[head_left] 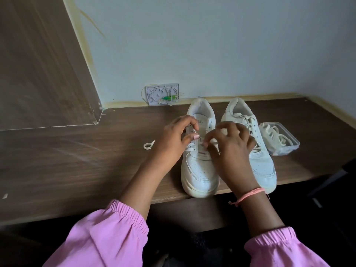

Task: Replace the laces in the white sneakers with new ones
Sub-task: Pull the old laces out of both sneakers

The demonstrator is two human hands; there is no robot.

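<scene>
Two white sneakers stand side by side on the brown tabletop (77, 151), toes toward the person. Both hands are busy on the left sneaker (199, 166), the one with most of its holes bare. The left hand (171, 140) has its fingers curled and seems to pinch a bit of lace (190, 146) at the shoe's left row of holes. The right hand (229, 145) bends its fingers over the right row and looks to be pinching the lace there too, though the fingers hide the exact spot. The right sneaker (264, 166) is laced all the way up and waits just beside it. More laces lie in a clear box (289, 139) next to that shoe, and a loose end of lace (148, 145) lies on the tabletop near the left hand. I think the step now is working the lace through the low holes of the left shoe. To do it well, hold the shoe steady, keep the lace flat and not twisted, pull gently on one side at a time, and keep both ends about the same length so the shoe does not slide off the near edge.
</scene>
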